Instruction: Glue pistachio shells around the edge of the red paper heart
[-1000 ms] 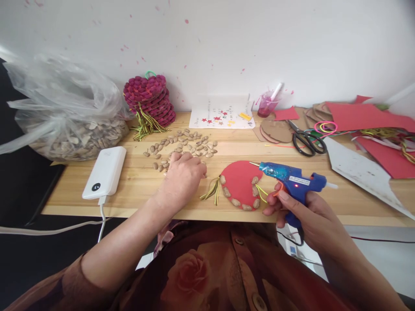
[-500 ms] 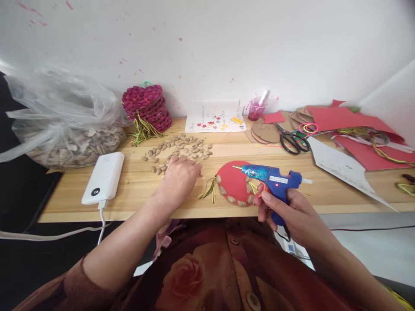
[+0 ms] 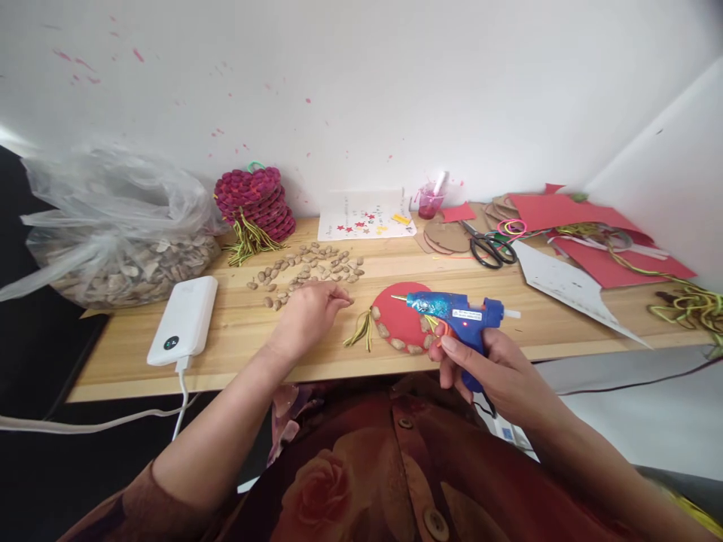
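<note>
Right hand (image 3: 502,373) grips the glue gun (image 3: 452,309) over the red cutout (image 3: 398,316) (steady's best), left hand (image 3: 309,316) beside it pinching a probable shell (image 3: 351,301).

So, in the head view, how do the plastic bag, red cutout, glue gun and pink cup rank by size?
1. Plastic bag
2. Red cutout and glue gun: too close to rank, both partly covered
3. Pink cup

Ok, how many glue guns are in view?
1: the blue glue gun, held in the right hand over the red card. The paper pile could hide another.
</note>
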Tool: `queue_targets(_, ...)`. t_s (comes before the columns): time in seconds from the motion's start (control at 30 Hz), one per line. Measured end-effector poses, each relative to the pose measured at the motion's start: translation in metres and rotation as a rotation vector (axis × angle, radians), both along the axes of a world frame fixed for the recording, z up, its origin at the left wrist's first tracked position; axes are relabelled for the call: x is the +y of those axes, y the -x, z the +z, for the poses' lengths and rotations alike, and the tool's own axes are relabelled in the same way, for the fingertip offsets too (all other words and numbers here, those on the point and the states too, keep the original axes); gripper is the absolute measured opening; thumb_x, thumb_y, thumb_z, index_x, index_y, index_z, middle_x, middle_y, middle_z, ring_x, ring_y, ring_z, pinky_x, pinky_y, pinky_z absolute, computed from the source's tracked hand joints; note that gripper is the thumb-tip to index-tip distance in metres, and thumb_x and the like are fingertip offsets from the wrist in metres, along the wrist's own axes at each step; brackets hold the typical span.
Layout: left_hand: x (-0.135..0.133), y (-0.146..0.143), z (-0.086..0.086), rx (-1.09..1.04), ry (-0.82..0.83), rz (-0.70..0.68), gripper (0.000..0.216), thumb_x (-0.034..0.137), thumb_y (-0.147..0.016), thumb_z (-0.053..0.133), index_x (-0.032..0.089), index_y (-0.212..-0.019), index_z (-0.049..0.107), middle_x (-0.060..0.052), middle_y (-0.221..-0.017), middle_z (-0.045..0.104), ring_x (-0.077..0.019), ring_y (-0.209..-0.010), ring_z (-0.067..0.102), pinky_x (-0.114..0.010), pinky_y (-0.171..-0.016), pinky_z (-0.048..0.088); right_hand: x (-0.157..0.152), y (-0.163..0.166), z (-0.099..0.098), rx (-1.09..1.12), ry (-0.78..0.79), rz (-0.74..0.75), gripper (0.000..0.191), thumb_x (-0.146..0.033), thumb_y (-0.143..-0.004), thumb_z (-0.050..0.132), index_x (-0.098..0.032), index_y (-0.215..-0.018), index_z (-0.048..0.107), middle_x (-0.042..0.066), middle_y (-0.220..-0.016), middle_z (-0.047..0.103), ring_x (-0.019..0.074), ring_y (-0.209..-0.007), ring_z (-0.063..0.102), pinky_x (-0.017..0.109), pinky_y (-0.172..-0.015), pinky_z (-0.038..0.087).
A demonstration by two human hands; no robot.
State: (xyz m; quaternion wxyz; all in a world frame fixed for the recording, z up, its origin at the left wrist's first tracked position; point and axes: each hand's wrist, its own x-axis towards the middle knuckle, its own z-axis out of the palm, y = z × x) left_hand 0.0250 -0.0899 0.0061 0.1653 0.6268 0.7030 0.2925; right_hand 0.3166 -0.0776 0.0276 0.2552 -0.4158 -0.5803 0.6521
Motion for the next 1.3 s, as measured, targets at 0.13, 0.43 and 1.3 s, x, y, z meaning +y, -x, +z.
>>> queue_targets(0.13, -0.006, -0.001, 0.006, -0.726, 0.069, 0.01, 0.025, 0.041, -0.075, 0.083, 0.018, -0.078, 0.074, -0.001, -0.076, 0.072, -0.015, -0.071, 0.061, -0.027, -0.072, 0.046, -0.002, 0.004, 0.011, -0.024, -0.017, 0.041, 0.043, -0.059, -0.097, 0.06, -0.017, -0.087, 0.066, 0.001, -0.064, 0.065, 0.0088, -0.047, 0.052, 0.021, -0.044, 0.041)
queue_targets(0.43, -0.024, -0.018, 0.013, -1.408, 0.275, -0.104, 0.039, 0.039, -0.064, 0.097, 0.012, -0.074, 0.07, -0.002, -0.072, 0.066, -0.0098, -0.071, 0.059, -0.02, -0.07, 0.046, -0.012, 0.012, 0.036, -0.075, -0.126, 0.139, 0.05, -0.068, -0.098, 0.049, -0.021, -0.091, 0.064, 0.0, -0.06, 0.06, 0.0116, -0.048, 0.049, 0.025, -0.047, 0.038)
queue_targets(1.3, -0.038, -0.021, 0.021, -1.409, 0.249, -0.17, 0.037, 0.038, -0.064, 0.097, 0.013, -0.075, 0.071, -0.003, -0.073, 0.068, -0.0113, -0.069, 0.055, -0.024, -0.068, 0.038, -0.023, 0.016, 0.039, -0.106, -0.261, 0.158, 0.045, -0.063, -0.099, 0.052, -0.022, -0.085, 0.065, -0.002, -0.051, 0.055, 0.0166, -0.052, 0.057, 0.03, -0.051, 0.043)
